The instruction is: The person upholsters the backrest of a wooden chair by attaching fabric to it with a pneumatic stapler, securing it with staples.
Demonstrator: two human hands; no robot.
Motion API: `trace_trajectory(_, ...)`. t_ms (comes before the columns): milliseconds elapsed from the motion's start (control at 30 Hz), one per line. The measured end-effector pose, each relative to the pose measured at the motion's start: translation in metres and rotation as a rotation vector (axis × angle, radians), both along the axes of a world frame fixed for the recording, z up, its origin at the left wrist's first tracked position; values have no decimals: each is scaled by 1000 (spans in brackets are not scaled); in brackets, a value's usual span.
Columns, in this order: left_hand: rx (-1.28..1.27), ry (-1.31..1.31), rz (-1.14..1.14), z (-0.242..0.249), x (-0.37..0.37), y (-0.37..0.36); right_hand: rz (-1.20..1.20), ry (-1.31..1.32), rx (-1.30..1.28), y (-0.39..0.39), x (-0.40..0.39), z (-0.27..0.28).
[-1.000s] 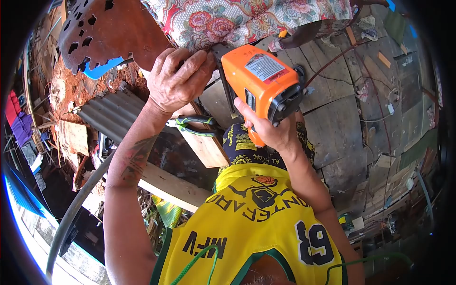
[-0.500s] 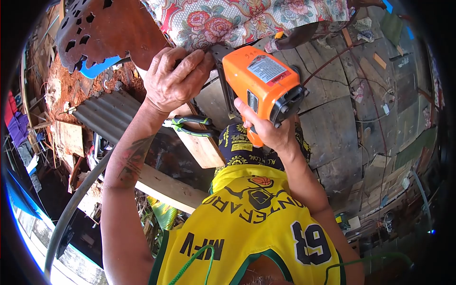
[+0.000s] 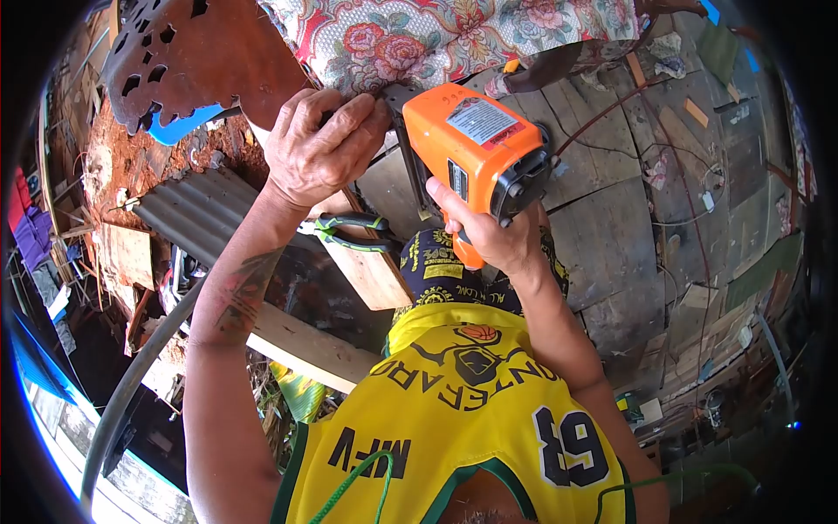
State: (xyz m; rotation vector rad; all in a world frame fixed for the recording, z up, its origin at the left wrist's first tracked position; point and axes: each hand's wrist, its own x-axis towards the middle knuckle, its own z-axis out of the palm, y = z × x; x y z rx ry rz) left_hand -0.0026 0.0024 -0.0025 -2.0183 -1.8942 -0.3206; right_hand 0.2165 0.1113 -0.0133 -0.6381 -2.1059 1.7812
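Observation:
My right hand is wrapped round the handle of an orange pneumatic staple gun. The gun's dark nose lies against the lower edge of a floral upholstery fabric with red roses. Just left of the nose, my left hand is closed with curled fingers at that same fabric edge, its fingertips mostly hidden. The fabric covers a padded piece of furniture with a brown carved wooden panel on the left.
Green-handled pliers lie on a wooden board below my left hand. A grey corrugated sheet and scrap wood are at the left. Worn floor panels with cords and scraps spread at the right.
The staple gun has shifted very slightly to the left and tilted a little in my right hand. My left hand keeps its place at the fabric edge.

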Motion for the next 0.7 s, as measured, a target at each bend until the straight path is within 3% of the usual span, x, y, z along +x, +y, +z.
trace_trajectory(433,-25,16,-9,1,0,0,-20,58,221,3,-4,1)
trace_trajectory(500,-23,13,-11,1,0,-2,-19,-135,-53,4,-3,6)
trace_trajectory(567,-29,34,-31,1,-1,-1,6,-43,103,11,-1,7)
trace_trajectory(633,-26,17,-37,4,-1,0,-26,-357,-552,20,-2,28)
trace_trajectory(667,-39,-12,-39,6,0,-3,-124,-235,-605,16,5,28)
trace_trajectory(700,-30,-8,-27,6,0,-4,-21,-4,-248,17,23,2)
